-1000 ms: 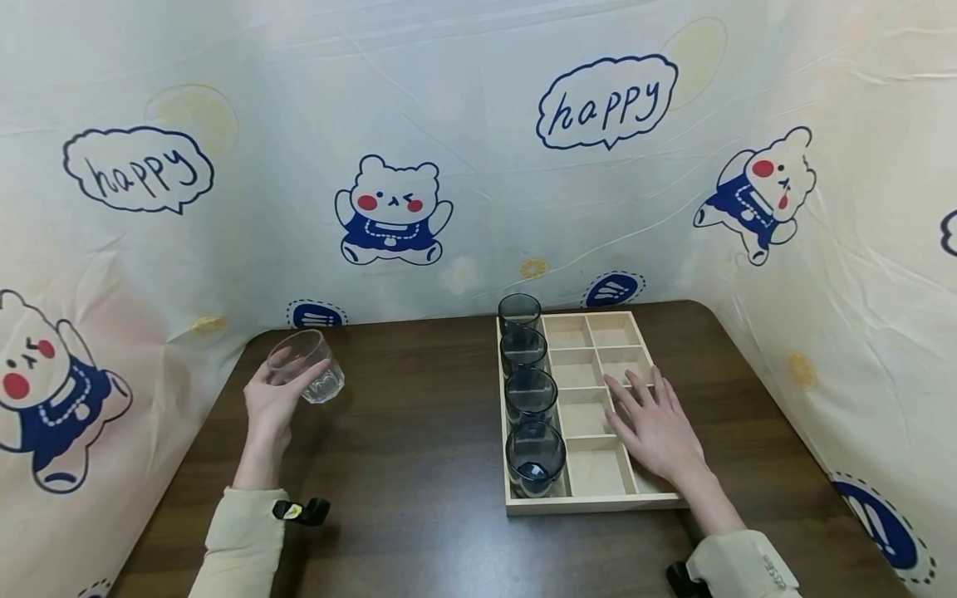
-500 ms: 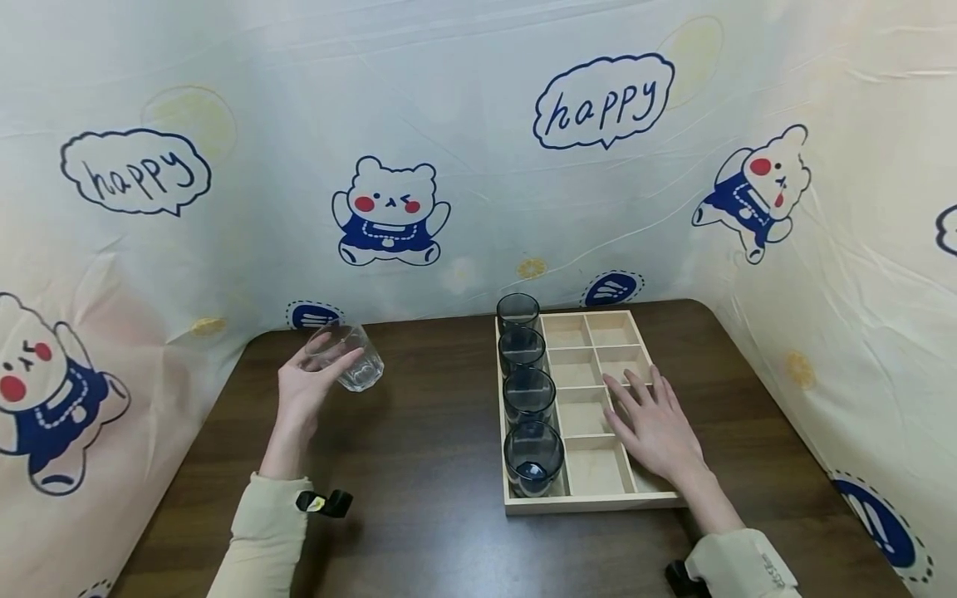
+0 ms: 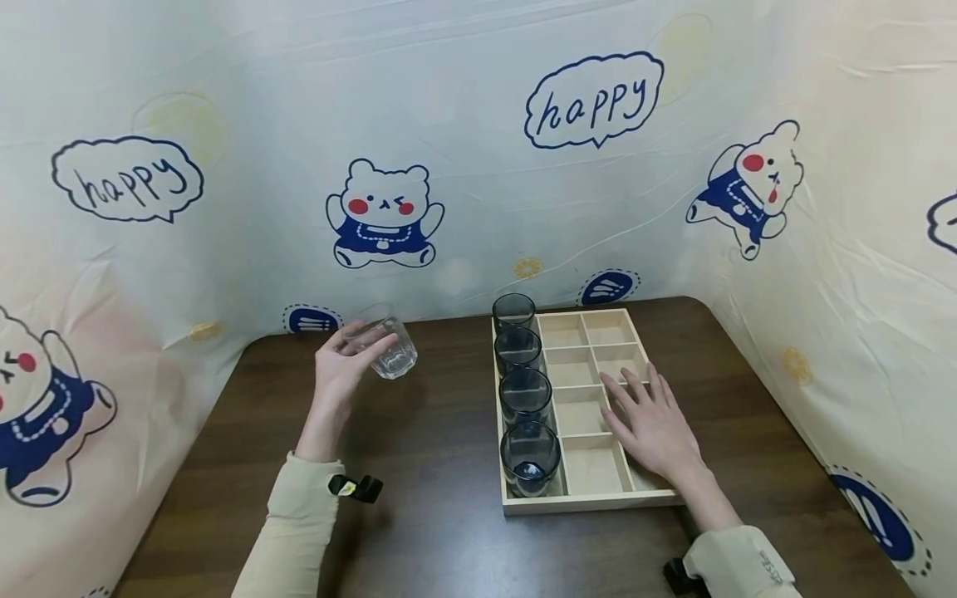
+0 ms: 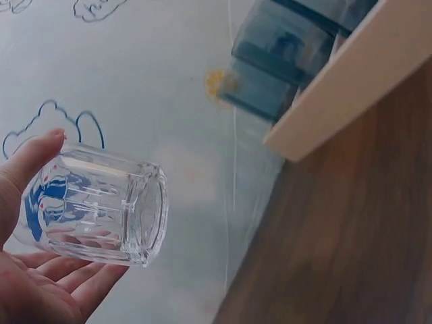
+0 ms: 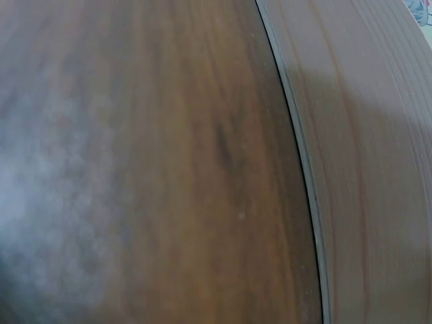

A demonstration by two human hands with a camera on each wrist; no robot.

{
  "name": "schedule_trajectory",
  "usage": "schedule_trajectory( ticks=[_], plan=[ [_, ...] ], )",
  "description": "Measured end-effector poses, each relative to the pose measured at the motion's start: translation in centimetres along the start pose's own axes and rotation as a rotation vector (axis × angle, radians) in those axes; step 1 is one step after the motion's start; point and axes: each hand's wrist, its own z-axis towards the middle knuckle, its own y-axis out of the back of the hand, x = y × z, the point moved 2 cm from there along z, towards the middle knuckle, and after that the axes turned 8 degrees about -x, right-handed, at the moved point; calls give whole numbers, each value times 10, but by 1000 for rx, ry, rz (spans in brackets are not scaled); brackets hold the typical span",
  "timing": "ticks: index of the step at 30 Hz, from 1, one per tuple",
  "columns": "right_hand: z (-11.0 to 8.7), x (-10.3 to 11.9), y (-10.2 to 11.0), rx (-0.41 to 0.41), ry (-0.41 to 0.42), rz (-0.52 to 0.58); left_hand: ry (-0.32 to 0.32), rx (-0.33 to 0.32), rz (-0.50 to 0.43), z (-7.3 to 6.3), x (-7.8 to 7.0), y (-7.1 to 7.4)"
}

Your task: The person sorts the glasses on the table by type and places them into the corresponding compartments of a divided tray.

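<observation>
Near the table's back left, my left hand [image 3: 341, 370] holds a clear drinking glass [image 3: 395, 353] between thumb and fingers, tilted and raised off the table. The left wrist view shows the glass [image 4: 101, 202] lying sideways in the grip, its thick base facing right. To the right stands a wooden divided tray [image 3: 591, 502]; several dark tinted glasses [image 3: 526, 394] fill its left column. My right hand [image 3: 654, 428] rests on the tray's right side, fingers spread and holding nothing. Only the table and the tray's wooden side [image 5: 364, 162] appear in the right wrist view.
The dark brown wooden table [image 3: 434, 465] reaches back to a pale printed cloth [image 3: 449, 108] that hangs behind and along both sides. In the left wrist view the tray's edge [image 4: 351, 81] and tinted glasses [image 4: 283, 47] stand at upper right.
My left hand has carried the clear glass rightward and slightly back across the table. My right hand stays on the tray, and the tinted glasses keep their places.
</observation>
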Motion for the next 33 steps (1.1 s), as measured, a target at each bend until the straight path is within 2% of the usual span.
schedule_trajectory(
  ticks=[5, 12, 19, 26, 31, 33],
  plan=[
    [1, 0, 0, 2, -5, -2, -12, 37, -25, 2, -11, -24],
    [1, 0, 0, 1, -1, -5, -40, 51, -33, 3, -25, -52],
    [2, 0, 1, -2, 2, -9, -72, 103, -40, 6, -38, -85],
    [1, -2, 0, -4, -5, -5, -142, 105, 46, 7, -49, -118],
    [1, -1, 1, -2, -6, -8, -156, 148, 47, 10, -55, -139],
    [1, 0, 0, -3, -5, -10, -180, 162, 46, 12, -58, -148]
  ],
)
